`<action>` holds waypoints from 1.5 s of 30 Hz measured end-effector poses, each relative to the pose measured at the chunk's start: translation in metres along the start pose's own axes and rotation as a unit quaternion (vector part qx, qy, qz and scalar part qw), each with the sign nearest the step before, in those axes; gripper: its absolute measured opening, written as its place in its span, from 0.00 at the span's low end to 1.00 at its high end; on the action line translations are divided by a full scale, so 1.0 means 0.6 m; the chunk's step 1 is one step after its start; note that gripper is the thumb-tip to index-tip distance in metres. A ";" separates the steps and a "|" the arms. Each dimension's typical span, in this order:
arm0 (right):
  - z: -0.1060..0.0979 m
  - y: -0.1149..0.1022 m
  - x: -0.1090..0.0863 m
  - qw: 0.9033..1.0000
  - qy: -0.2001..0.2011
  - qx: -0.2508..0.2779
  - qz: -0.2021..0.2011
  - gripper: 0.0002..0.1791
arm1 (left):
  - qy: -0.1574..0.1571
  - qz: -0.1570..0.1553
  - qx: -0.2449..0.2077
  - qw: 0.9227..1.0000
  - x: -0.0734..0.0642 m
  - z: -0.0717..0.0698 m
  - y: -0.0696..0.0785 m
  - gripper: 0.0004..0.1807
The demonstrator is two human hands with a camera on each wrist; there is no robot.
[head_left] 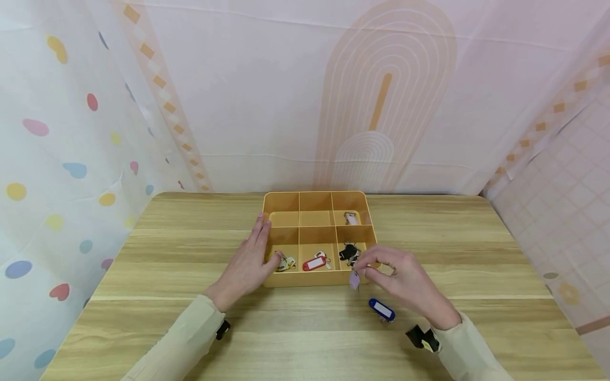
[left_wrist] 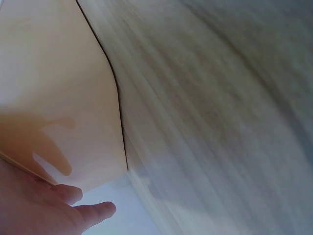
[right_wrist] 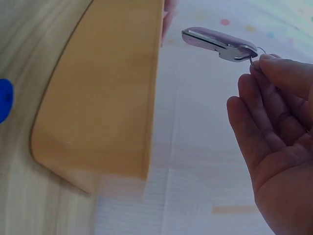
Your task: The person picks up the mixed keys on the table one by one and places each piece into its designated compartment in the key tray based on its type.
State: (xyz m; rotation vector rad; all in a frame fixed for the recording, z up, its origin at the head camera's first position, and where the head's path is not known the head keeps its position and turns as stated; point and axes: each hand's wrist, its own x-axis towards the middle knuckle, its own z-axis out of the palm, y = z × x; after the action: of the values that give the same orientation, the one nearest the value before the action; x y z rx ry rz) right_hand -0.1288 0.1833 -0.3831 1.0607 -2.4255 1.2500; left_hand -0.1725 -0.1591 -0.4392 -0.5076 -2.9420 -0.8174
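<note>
A yellow-orange divided box (head_left: 310, 280) stands at the far part of the table. My right hand (head_left: 405, 272) pinches a metal ring between thumb and fingertips, just in front of the box's front right corner. From the ring hangs a key with a light purple tag (head_left: 355, 279); the right wrist view shows the silver key (right_wrist: 234, 53) against the tag, level with the box rim. My left hand (head_left: 248, 264) rests along the box's left side, fingers extended on the rim and thumb over the front left compartment. On the table lies a blue key tag (head_left: 382, 310) with a key partly under it.
The front compartments hold yellow-tagged keys (head_left: 286, 263), a red key tag (head_left: 314, 263) with keys, and black-headed keys (head_left: 350, 251). A pale-tagged key (head_left: 351, 218) lies in the back right compartment. A patterned curtain (head_left: 257, 106) hangs behind the wooden table (head_left: 190, 238).
</note>
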 end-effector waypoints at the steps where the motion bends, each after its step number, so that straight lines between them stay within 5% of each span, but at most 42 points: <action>1: -0.001 -0.001 0.003 1.000 0.002 -0.001 0.001 0.14 | 0.000 0.000 0.001 1.000 0.000 0.000 0.000 0.44; 27: -0.028 -0.026 0.082 0.998 0.039 0.035 0.020 0.10 | 0.004 -0.001 0.003 1.000 0.000 0.000 0.000 0.44; 45: -0.029 -0.014 0.167 0.993 0.067 0.047 0.083 0.05 | 0.003 0.001 0.007 1.000 -0.001 0.003 0.002 0.44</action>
State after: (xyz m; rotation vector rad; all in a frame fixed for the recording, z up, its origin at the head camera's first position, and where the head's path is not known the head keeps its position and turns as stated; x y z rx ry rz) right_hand -0.1971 0.1432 -0.3189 0.7821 -2.4147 1.4495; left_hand -0.1714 -0.1575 -0.4405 -0.5071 -2.9380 -0.7953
